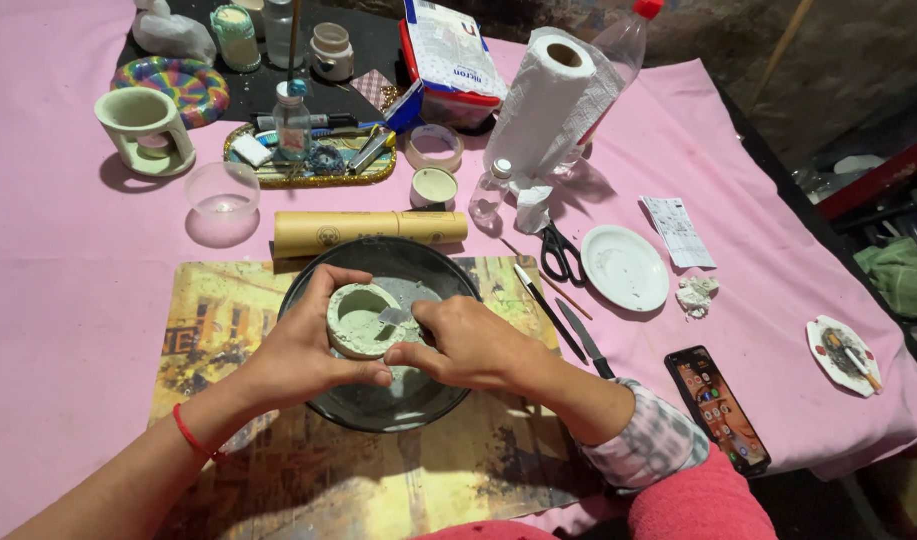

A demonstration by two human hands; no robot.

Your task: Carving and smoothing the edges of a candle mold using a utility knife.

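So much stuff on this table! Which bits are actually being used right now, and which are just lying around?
In use:
left hand cupping the small green pot
right hand pressing a small grey scrap to its rim
dark round plate beneath
picture placemat

Lying about:
scissors
paper towel roll
white saucer
phone
clear bowl
cardboard tube

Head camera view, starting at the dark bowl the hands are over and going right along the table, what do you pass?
Dark bowl → thin brush → knife → white plate → crumpled tissue → phone → small angular dish.
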